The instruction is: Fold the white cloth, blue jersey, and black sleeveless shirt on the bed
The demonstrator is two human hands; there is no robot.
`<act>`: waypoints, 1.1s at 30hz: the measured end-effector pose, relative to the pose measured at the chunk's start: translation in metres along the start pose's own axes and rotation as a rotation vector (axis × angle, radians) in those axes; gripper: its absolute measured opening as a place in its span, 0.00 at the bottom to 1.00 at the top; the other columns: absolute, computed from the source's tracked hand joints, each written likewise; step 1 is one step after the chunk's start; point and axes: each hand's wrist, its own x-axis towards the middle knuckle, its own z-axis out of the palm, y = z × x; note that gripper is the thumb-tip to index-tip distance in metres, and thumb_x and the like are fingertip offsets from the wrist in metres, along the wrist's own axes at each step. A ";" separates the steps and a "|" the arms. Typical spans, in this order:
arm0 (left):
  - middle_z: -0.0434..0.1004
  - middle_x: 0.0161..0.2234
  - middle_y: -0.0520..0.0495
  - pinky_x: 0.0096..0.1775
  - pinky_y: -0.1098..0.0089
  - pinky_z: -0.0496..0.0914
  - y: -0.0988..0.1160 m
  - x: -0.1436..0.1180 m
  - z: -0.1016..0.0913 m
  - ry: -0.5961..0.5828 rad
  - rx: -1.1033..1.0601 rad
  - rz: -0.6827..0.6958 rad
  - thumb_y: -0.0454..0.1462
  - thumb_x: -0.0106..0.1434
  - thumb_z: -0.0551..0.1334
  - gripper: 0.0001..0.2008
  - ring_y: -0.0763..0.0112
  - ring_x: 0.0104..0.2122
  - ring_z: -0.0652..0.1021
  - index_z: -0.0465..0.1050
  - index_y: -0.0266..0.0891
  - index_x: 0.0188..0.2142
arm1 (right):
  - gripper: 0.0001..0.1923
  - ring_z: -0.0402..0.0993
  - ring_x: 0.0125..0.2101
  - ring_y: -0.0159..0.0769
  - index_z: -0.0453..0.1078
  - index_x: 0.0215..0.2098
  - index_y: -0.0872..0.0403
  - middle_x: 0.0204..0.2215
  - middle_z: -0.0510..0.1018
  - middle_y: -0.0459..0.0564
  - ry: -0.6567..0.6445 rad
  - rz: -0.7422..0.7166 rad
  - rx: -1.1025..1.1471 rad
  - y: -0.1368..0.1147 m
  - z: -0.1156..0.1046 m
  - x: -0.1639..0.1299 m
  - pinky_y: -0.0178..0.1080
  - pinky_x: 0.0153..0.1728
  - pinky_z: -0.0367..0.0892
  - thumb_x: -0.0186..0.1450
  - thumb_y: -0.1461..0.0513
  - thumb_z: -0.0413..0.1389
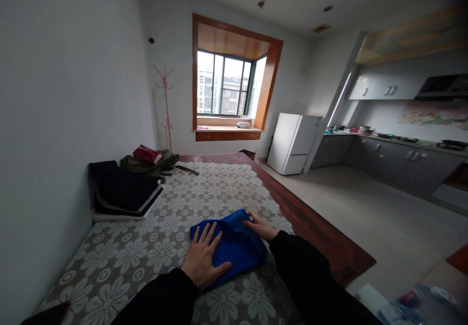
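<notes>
A folded piece of blue fabric (pixel 243 254) lies on the floral tablecloth (pixel 161 252) in front of me. My left hand (pixel 204 258) rests flat on its left part, fingers spread wide. At the far right edge of the fabric, my right hand (pixel 262 227) pinches it between thumb and fingers, and the cloth is slightly raised and creased there. What kind of item the fabric is, I cannot tell.
Dark folded items (pixel 124 188) lie at the table's left against the wall, beside a bag (pixel 166 161) with a red package (pixel 146 154) on top. The reddish-brown wooden table edge (pixel 321 237) runs along the right. A white fridge (pixel 292 142) stands beyond.
</notes>
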 end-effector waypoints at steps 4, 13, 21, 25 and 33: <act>0.45 0.73 0.45 0.67 0.41 0.40 0.000 -0.001 -0.001 0.012 0.004 -0.007 0.67 0.60 0.48 0.44 0.49 0.71 0.47 0.50 0.51 0.70 | 0.30 0.78 0.34 0.41 0.59 0.49 0.47 0.32 0.78 0.44 0.060 0.074 0.196 0.002 0.008 -0.003 0.44 0.38 0.72 0.56 0.43 0.62; 0.46 0.72 0.45 0.67 0.42 0.42 -0.001 -0.001 0.001 0.039 0.020 0.018 0.66 0.61 0.49 0.43 0.49 0.71 0.49 0.50 0.51 0.70 | 0.45 0.71 0.25 0.35 0.46 0.59 0.44 0.29 0.71 0.37 -0.124 -0.170 0.092 -0.008 0.003 -0.025 0.40 0.31 0.67 0.51 0.58 0.68; 0.49 0.72 0.46 0.67 0.43 0.46 -0.006 0.001 0.007 0.107 -0.012 0.023 0.64 0.62 0.52 0.42 0.50 0.70 0.52 0.51 0.51 0.69 | 0.25 0.63 0.23 0.30 0.58 0.44 0.45 0.24 0.66 0.35 -0.101 -0.195 0.123 -0.005 0.001 -0.009 0.34 0.27 0.59 0.51 0.62 0.62; 0.54 0.71 0.44 0.68 0.44 0.47 -0.007 0.002 0.005 0.182 -0.045 -0.002 0.60 0.65 0.52 0.38 0.53 0.70 0.53 0.54 0.46 0.69 | 0.15 0.67 0.27 0.30 0.70 0.37 0.50 0.28 0.72 0.39 -0.145 -0.181 0.084 -0.017 -0.017 -0.004 0.36 0.33 0.63 0.50 0.62 0.62; 0.51 0.71 0.44 0.67 0.40 0.45 -0.008 0.005 0.009 0.177 -0.060 -0.144 0.55 0.68 0.51 0.33 0.52 0.71 0.50 0.57 0.44 0.67 | 0.26 0.78 0.40 0.40 0.79 0.47 0.52 0.44 0.82 0.48 -0.309 0.013 0.080 -0.008 -0.048 0.000 0.43 0.47 0.71 0.48 0.59 0.67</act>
